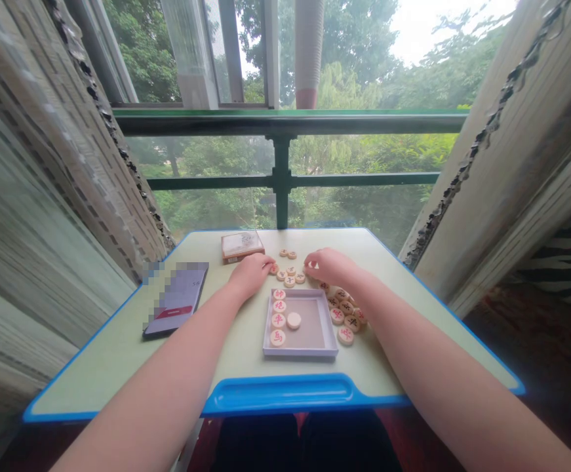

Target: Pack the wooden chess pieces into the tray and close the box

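Observation:
My left hand (253,274) reaches to the left end of a small cluster of round wooden xiangqi pieces. Its fingers are closed at a red-marked piece (274,269). On the other side of the cluster is my right hand (333,265), its fingers curled in a pinch; what lies between them is too small to make out. Between my forearms sits an open white box tray (301,351). Along its left side stands a column of red-marked pieces (278,320), with one blank-faced piece (294,320) beside them. A heap of mixed pieces (352,322) lies right of the tray, partly behind my right forearm.
A brown box with a clear top (242,244) stands at the back left. A phone (179,298) lies on the left. Two pieces (288,254) lie near the back. The pale table (118,367) has a blue rim and a blue front groove (282,392). Curtains flank the window.

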Demonstrator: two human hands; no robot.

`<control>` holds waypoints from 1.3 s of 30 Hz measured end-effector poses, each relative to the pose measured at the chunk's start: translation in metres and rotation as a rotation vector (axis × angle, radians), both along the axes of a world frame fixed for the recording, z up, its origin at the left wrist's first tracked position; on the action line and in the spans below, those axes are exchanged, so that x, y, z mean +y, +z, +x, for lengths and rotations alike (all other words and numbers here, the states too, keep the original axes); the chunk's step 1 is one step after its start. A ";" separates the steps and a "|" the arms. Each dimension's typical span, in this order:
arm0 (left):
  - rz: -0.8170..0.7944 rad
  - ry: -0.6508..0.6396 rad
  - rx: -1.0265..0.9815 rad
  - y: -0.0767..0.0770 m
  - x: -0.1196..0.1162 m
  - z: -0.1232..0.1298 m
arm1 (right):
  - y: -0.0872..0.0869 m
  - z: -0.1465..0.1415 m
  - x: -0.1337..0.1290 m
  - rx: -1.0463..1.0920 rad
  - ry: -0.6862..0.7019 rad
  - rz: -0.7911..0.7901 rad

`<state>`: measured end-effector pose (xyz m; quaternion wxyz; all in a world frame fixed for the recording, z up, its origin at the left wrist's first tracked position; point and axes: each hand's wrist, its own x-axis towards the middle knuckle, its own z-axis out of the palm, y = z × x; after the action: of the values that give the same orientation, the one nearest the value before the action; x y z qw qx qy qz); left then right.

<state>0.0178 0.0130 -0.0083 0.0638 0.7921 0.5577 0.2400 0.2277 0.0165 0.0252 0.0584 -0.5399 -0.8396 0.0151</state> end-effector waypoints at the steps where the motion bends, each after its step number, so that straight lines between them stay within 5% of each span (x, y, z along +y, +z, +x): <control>1: -0.001 -0.001 0.005 -0.001 0.001 0.000 | 0.000 0.000 0.000 -0.004 -0.018 0.002; 12: -0.012 -0.042 0.005 0.000 -0.004 -0.001 | -0.009 0.000 0.005 0.098 -0.021 -0.032; 19: -0.019 -0.019 -0.017 0.002 -0.008 -0.001 | -0.013 0.008 0.012 0.127 -0.142 0.023; 29: 0.004 0.059 -0.094 0.006 -0.011 0.002 | 0.006 0.000 -0.008 0.156 -0.060 0.028; 39: 0.183 -0.102 -0.100 0.017 -0.023 0.011 | 0.017 -0.021 -0.030 0.613 0.008 -0.105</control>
<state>0.0290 -0.0102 0.0091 0.0315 0.8090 0.4884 0.3255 0.2072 -0.0134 0.0427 0.2811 -0.5092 -0.7830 0.2207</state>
